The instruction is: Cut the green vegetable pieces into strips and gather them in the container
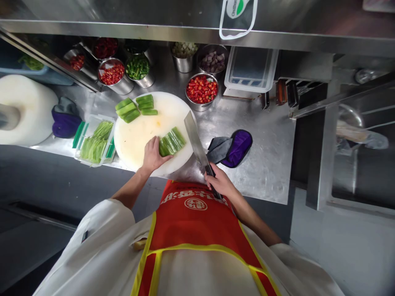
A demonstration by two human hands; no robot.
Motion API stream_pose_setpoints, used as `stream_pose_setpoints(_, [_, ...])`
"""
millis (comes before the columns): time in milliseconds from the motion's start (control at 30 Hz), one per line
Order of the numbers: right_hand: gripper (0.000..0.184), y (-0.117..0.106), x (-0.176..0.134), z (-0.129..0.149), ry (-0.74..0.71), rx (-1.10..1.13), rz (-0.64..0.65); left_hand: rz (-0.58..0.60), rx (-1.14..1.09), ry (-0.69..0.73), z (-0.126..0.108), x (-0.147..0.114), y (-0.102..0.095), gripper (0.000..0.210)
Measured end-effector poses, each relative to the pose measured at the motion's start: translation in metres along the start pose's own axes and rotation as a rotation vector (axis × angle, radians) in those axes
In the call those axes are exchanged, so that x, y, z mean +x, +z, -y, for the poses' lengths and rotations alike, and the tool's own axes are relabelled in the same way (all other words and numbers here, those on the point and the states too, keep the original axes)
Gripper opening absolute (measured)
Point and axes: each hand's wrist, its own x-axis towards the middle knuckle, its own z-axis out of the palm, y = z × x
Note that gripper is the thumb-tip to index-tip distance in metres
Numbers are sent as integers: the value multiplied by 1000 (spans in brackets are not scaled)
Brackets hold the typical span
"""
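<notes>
Now, green vegetable strips [173, 142] lie toward the cutting board's [135, 133] near right edge: likely light, crisp, slippery, best steadied by the ends. Your left hand [155, 155], fingers spread, touches their left end; your right hand [219, 181] wraps the knife's [196, 142] handle.

A steel counter [268, 181] stands beneath a metal shelf [123, 28], reflecting light; a metal-rimmed recess [327, 164] lies right, grey floor [92, 176] below.
</notes>
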Motion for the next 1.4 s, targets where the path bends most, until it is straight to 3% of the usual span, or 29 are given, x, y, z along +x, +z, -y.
stream_pose_setpoints(133, [41, -1, 0, 6, 37, -59, -6, 26, -7, 42, -14, 11, 7, 107])
stream_pose_setpoints(300, [43, -2, 1, 8, 54, -83, -6, 69, 3, 124, -14, 16, 3, 99])
stream_pose_setpoints(467, [44, -4, -1, 19, 81, -129, -11, 108, 20, 219, -14, 21, 2, 75])
stream_pose_setpoints(533, [42, -7, -1, 26, 82, -175, -17, 116, 25, 212, -17, 25, 2, 79])
stream_pose_setpoints(667, [41, -15, 0, 33, 45, -289, -11, 133, 33, 174, -33, 45, 1, 106])
stream_pose_setpoints(733, [44, -18, 3, 35, 29, -337, 1, 145, 39, 167, -43, 57, 2, 107])
stream_pose_setpoints(833, [47, -20, 7, 39, -5, -447, 18, 155, 42, 155, -52, 67, 3, 97])
stream_pose_setpoints(967, [55, -18, 10, 50, -103, -696, -13, 103, 22, 168, -48, 60, 7, 89])
stream_pose_setpoints(1133, [40, -12, 9, 67, -121, -954, 16, 66, -39, 307, -36, 55, 5, 42])
stream_pose_setpoints(1400, [27, -5, 6, 88, -58, -1111, 40, 211, -125, 548, -24, 87, -6, 41])
